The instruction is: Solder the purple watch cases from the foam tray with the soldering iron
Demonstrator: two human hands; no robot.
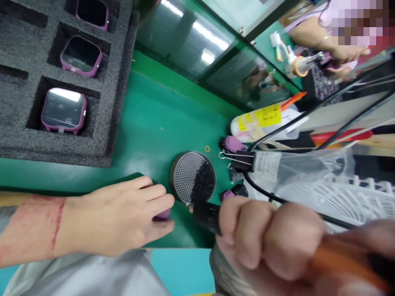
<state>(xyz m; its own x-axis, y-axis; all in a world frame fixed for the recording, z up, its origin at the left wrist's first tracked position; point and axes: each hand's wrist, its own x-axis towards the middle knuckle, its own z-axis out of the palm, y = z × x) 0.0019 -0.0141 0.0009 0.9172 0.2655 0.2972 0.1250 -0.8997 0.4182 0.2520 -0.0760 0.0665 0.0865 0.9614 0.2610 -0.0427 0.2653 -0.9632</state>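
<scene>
My left hand (123, 218) rests on the green table, its fingers closed over a small purple watch body (163, 214) that shows only at its edge. My right hand (271, 242), blurred and close to the camera, grips an orange-handled screwdriver (342, 255) whose black front end (205, 213) points at the near rim of a round screw tray (193, 176). That tray is a perforated disc, partly filled with tiny dark screws on its right side.
A grey foam tray (114, 102) at the left holds purple smartwatches (64, 111) in pockets. Purple parts (233, 144), a binder clip (237, 158), cables, a plastic bag (308, 164) and a white fan (339, 197) crowd the right. Another person works at the far right.
</scene>
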